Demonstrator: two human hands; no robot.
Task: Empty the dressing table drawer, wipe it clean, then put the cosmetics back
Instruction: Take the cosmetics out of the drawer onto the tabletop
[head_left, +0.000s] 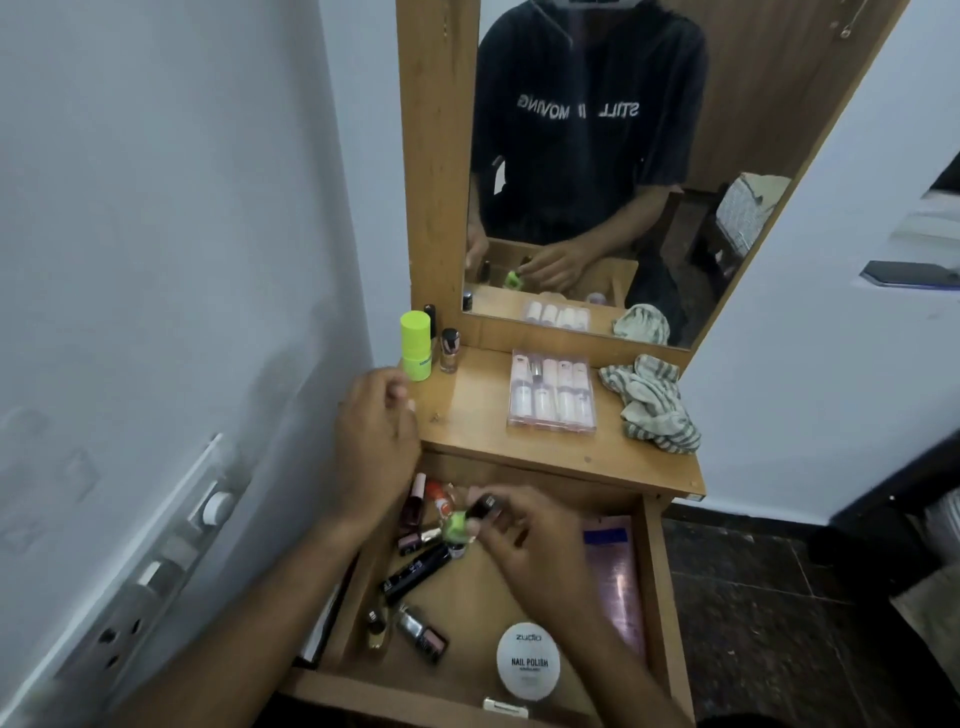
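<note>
The wooden drawer (655, 587) stands pulled out below the table top (478, 415). My right hand (524, 540) is over the drawer, shut on a green nail polish bottle (457, 524) with a dark cap. My left hand (376, 441) hovers empty at the table's left edge, fingers loosely curled, beside a lime green stick (416, 345) and a small polish bottle (450, 351). Inside the drawer lie several polish bottles (421, 636), a black tube (415, 569), a round white nail polish remover tub (527, 660) and a pink sachet (615, 582).
A clear box of small bottles (551, 396) and a striped cloth (652, 400) lie on the table top. The mirror (597, 171) rises behind it. A wall with a switch panel (156, 561) is close on the left. Dark floor (779, 623) lies to the right.
</note>
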